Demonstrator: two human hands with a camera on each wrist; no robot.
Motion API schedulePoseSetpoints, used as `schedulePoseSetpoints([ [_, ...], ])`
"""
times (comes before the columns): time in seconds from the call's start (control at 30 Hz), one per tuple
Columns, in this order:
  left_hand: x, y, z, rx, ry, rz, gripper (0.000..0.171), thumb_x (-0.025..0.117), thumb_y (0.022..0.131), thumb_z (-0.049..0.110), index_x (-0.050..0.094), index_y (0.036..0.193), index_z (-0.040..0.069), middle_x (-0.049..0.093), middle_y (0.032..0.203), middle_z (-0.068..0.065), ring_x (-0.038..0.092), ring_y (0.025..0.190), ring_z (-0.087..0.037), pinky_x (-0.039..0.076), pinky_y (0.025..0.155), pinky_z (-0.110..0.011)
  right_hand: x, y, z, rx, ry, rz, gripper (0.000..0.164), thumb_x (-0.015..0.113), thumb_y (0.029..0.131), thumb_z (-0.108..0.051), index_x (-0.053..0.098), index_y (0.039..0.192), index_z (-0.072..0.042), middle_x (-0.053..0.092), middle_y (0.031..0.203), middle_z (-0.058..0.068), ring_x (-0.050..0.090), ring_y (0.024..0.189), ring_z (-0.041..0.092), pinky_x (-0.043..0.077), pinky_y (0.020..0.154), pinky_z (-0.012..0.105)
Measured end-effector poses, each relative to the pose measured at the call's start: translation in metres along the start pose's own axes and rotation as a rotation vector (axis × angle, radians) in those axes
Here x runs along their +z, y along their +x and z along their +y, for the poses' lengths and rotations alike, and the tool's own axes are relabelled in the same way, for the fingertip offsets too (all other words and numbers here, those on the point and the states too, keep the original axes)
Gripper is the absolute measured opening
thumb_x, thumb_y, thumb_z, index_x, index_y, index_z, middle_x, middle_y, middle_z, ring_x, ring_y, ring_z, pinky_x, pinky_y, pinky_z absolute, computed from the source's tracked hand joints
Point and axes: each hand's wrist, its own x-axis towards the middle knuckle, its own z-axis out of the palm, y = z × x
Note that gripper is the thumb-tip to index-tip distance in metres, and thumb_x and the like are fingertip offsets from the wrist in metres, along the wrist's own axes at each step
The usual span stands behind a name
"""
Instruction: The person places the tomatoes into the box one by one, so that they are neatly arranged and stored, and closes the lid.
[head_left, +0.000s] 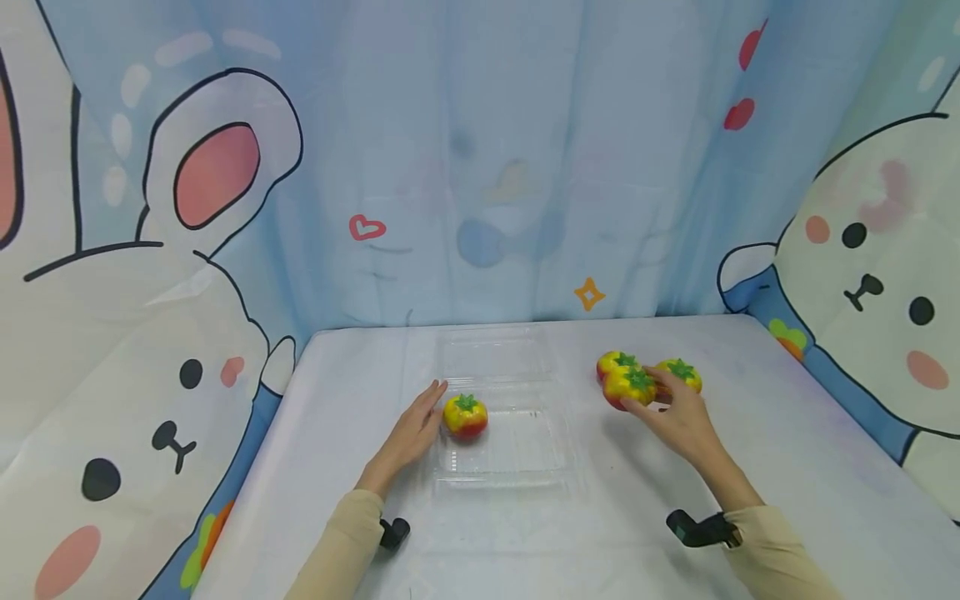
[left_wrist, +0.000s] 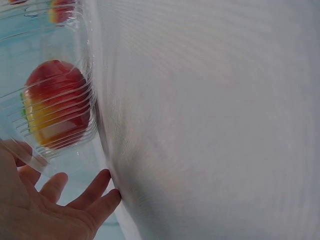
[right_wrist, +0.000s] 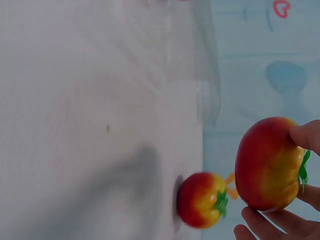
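Observation:
A clear plastic clamshell box (head_left: 525,437) lies opened out on the table, its lid (head_left: 491,354) folded back toward the curtain. One red-and-yellow toy tomato (head_left: 466,417) with a green leafy top sits in the box's left side. Beside that side, my left hand (head_left: 411,429) has its fingers extended, touching the box edge; the left wrist view shows the tomato (left_wrist: 57,105) through the ribbed wall. My right hand (head_left: 682,421) pinches another tomato (right_wrist: 267,165) between thumb and fingers, lifted above the table. Two more tomatoes (head_left: 611,360) (head_left: 686,373) rest close behind and beside it.
A white cloth covers the table (head_left: 787,433). Behind it hangs a pale blue curtain (head_left: 495,167) with printed bears and hearts. Dark camera mounts (head_left: 701,529) project from both wrists. The raised lid panel appears as a clear sheet (right_wrist: 190,55) in the right wrist view.

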Motion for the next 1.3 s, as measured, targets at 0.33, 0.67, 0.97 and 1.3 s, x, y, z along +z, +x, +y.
schedulePoseSetpoints([
  [0.33,0.000,0.002,0.002,0.009,0.012,0.002,0.050,0.039,0.104,0.015,0.035,0.153,0.009,0.028,0.159,-0.017,0.029,0.145,-0.036,0.025,0.116,-0.055,0.024,0.001,-0.038,-0.112,0.057,-0.010,0.065,0.073,0.090,-0.028,0.046,0.141,0.003,0.051,0.135,0.029,0.057,0.110,0.047,0.051,0.090,0.058],
  [0.67,-0.003,0.005,0.002,0.030,0.008,0.013,0.050,0.040,0.103,0.013,0.035,0.153,0.006,0.029,0.158,-0.019,0.030,0.143,-0.038,0.025,0.116,-0.056,0.063,-0.001,-0.071,-0.201,0.172,-0.063,0.062,0.077,0.086,-0.022,0.051,0.138,0.001,0.055,0.135,0.022,0.056,0.116,0.039,0.052,0.092,0.055],
  [0.97,-0.002,0.003,0.001,0.052,0.004,0.024,0.049,0.040,0.103,0.011,0.037,0.151,0.004,0.030,0.157,-0.022,0.032,0.142,-0.040,0.026,0.115,-0.055,0.100,-0.014,-0.096,-0.177,0.239,-0.142,0.062,0.078,0.085,-0.023,0.053,0.137,-0.003,0.059,0.132,0.017,0.059,0.113,0.036,0.053,0.091,0.051],
  [1.3,0.000,0.001,-0.003,0.069,0.014,0.031,0.049,0.041,0.102,0.009,0.039,0.150,0.002,0.032,0.155,-0.025,0.033,0.141,-0.042,0.026,0.114,-0.058,0.133,-0.025,-0.101,-0.168,0.217,-0.179,0.057,0.079,0.083,-0.027,0.058,0.132,-0.005,0.063,0.125,0.014,0.063,0.106,0.032,0.056,0.087,0.047],
])
